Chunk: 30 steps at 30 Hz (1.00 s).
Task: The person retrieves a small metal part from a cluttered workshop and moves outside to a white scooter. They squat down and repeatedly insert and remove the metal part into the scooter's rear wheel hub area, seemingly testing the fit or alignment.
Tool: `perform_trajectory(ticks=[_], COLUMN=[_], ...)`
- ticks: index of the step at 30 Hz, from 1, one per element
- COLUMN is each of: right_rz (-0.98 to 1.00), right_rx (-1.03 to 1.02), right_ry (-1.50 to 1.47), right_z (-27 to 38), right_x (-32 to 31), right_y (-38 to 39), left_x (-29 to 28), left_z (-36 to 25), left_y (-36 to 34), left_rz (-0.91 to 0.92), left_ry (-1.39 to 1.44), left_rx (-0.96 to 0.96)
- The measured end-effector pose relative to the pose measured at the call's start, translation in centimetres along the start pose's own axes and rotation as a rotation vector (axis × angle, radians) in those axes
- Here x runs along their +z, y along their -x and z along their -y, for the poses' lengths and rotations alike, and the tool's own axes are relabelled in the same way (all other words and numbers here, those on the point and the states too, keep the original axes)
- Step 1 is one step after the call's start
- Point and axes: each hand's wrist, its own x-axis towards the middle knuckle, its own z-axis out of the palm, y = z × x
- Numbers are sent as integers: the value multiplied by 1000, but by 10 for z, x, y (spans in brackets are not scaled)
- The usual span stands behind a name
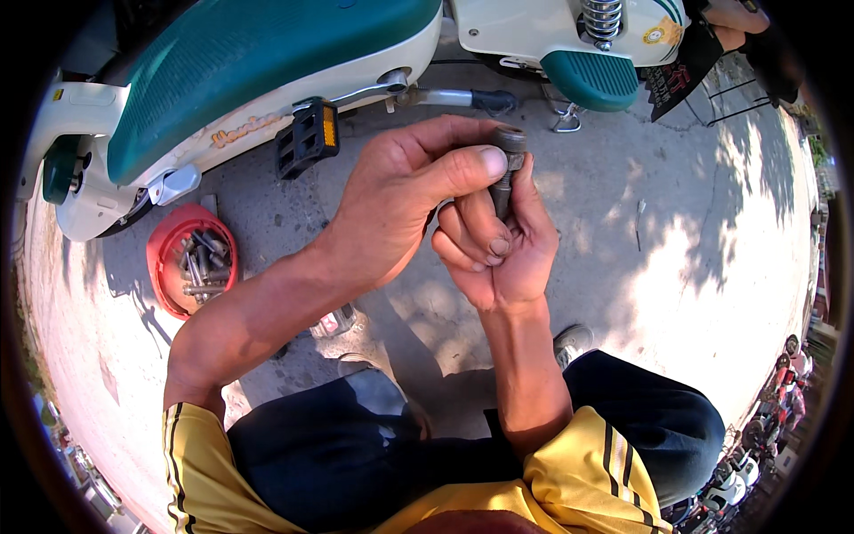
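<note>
In front of me, both hands hold a dark metal bolt (510,142), its round head up and its threaded shank pointing down. A nut-like collar shows just under the head. My left hand (391,196) is closed, with thumb and index finger pinching the bolt by its upper end. From below, my right hand (511,254) grips the shank, thumb on one side and curled fingers on the other. The bolt's lower tip is hidden by those fingers.
A red bowl-like container (164,294) with several bolts (205,258) stands at left on the concrete. Beyond my hands is a white and green scooter (276,80) with a black pedal (307,138). A person's bare leg (734,20) shows at far right.
</note>
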Motion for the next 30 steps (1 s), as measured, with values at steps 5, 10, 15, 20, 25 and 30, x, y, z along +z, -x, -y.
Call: perform_trajectory(ticks=[5,10,15,20,25,30], right_rz=[52,60,-27,-67,-38,-76], right_rx=[89,75,23,1,-2,-13], right_ry=[-288,-219,-104,-114,-103,-71], right_z=[0,-1,-3,-8,-8,-13], right_x=[2,-2,-3,-10,-9,-5], right_y=[2,3,4,7,3,-1], left_x=[7,7,12,11,11,3], left_z=[1,-8,-10,-5,-4,-2], left_y=[-1,4,2,1,-2,-3], left_rz=[-104,-40,-70,-110,-134,-153], left_ry=[-7,-19,-67,-70,-57,-43], left_rx=[12,-74,-76,-58,-73,-85])
